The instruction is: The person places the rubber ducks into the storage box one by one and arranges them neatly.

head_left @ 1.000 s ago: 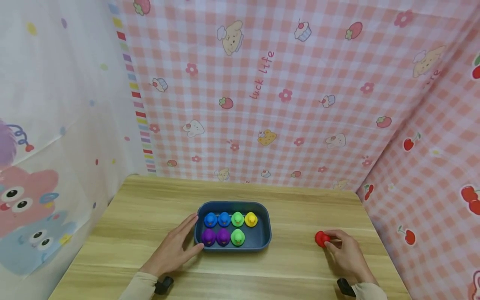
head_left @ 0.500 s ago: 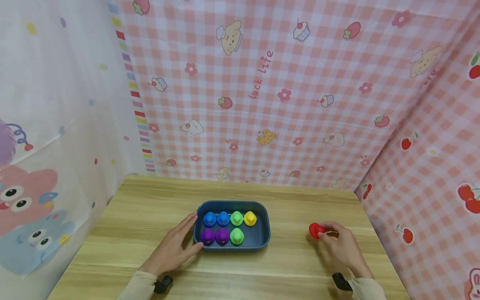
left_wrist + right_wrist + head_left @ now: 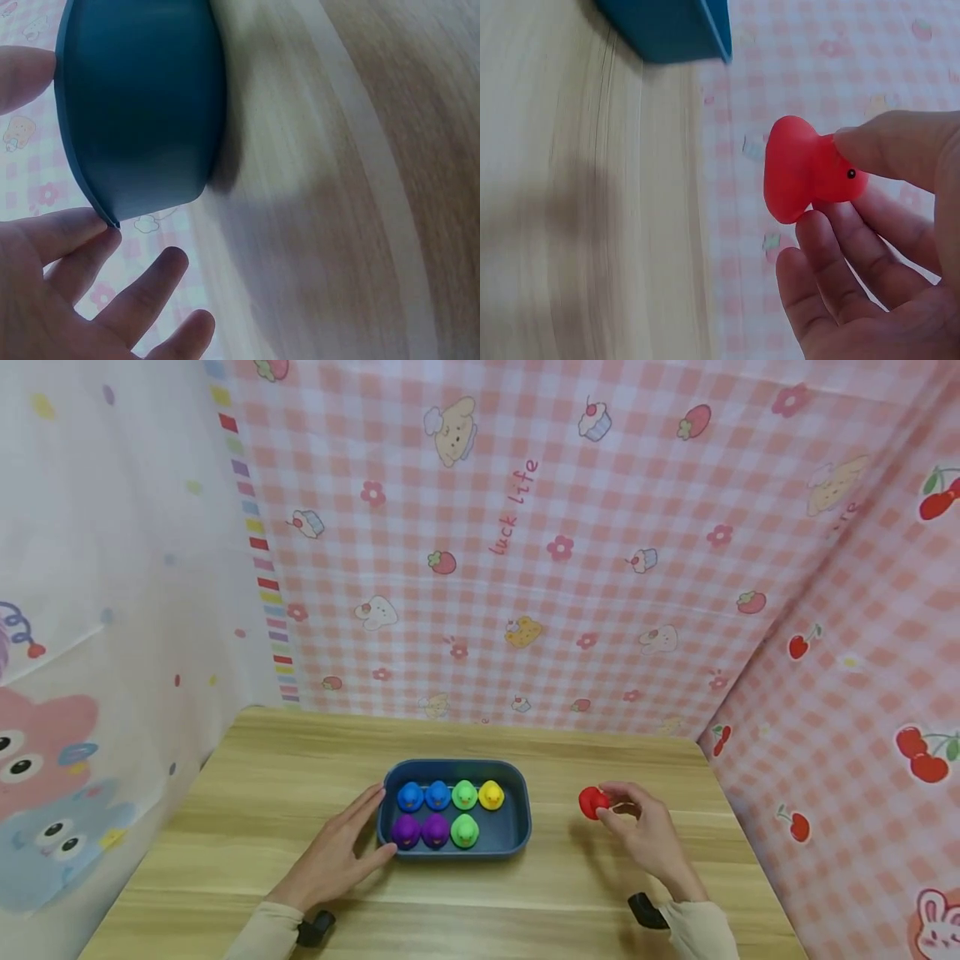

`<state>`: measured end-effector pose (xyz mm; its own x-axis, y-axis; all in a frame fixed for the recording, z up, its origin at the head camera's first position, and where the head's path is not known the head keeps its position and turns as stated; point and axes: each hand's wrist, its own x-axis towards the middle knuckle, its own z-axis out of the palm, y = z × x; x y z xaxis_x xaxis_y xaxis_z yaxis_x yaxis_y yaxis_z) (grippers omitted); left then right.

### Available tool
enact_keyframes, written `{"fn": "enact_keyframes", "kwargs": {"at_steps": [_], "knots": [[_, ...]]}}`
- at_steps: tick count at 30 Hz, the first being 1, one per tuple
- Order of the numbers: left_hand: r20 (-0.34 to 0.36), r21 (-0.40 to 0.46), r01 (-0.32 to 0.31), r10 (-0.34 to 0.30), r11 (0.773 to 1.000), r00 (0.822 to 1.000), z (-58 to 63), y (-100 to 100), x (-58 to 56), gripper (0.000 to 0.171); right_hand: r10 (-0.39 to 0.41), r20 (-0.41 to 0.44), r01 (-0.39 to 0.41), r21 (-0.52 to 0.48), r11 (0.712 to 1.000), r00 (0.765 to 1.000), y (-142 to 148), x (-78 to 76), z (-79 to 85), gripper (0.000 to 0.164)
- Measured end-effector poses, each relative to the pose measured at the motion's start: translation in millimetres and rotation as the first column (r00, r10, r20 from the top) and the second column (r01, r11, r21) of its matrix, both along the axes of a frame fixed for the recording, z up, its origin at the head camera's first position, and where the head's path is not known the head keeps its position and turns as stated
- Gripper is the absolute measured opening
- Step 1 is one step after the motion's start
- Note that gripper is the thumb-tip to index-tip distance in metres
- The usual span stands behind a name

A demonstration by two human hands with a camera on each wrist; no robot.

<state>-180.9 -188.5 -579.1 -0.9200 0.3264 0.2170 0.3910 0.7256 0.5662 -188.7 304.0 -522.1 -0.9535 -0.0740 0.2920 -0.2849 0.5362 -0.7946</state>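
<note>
In the head view a dark blue rectangular tray (image 3: 517, 847) stands on the table, with several small rubber ducks in two rows. The back row has two blue ducks (image 3: 424, 797), a green duck (image 3: 464, 796) and a yellow duck (image 3: 491, 796); the front row has two purple ducks (image 3: 421, 832) and another green duck (image 3: 464, 832). My left hand (image 3: 333, 858) touches the tray's left end, thumb and fingers spread along its rim. Right of the tray, my right hand (image 3: 647, 835) pinches a red rubber duck (image 3: 799, 171) by its head, above the table.
The wooden table (image 3: 300, 752) runs back to a pink checked cloth (image 3: 480, 635). A similar cherry-print cloth (image 3: 847, 760) hangs at the right, and a white printed cloth (image 3: 150, 635) at the left. Each wrist wears a black band.
The right hand has lifted the red duck off the table and carried it left towards the tray. The left hand stays at the tray's left end. The head view has shifted slightly.
</note>
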Motion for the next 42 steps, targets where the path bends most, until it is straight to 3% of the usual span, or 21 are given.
{"fn": "enact_keyframes", "kwargs": {"at_steps": [3,13,26,33,42], "knots": [[-0.001,0.002,0.011,-0.011,1.000,1.000,-1.4,-1.1,0.3,0.086,0.019,-0.011,-0.019,-0.029,0.999,1.000,-13.1,-0.5,1.7,0.029],[-0.009,0.010,0.010,-0.010,1.000,1.000,-2.9,-1.6,-0.5,0.085,0.105,-0.001,-0.104,0.018,0.994,0.995,-51.1,-7.0,0.5,0.023],[0.007,0.015,0.001,-0.001,1.000,1.000,-1.9,-1.3,2.1,0.085,0.194,0.098,-0.200,0.050,0.979,0.976,-90.9,-15.7,-7.2,0.019],[0.007,0.021,0.005,-0.005,1.000,1.000,-0.8,-1.5,2.1,0.085,0.208,0.206,-0.229,0.088,0.969,0.956,-104.3,-21.3,-8.6,0.017],[0.001,0.022,0.004,-0.004,1.000,1.000,-1.8,-2.4,1.2,0.085,0.172,0.175,-0.198,0.142,0.970,0.969,-117.7,-23.5,-12.1,0.018]]}}
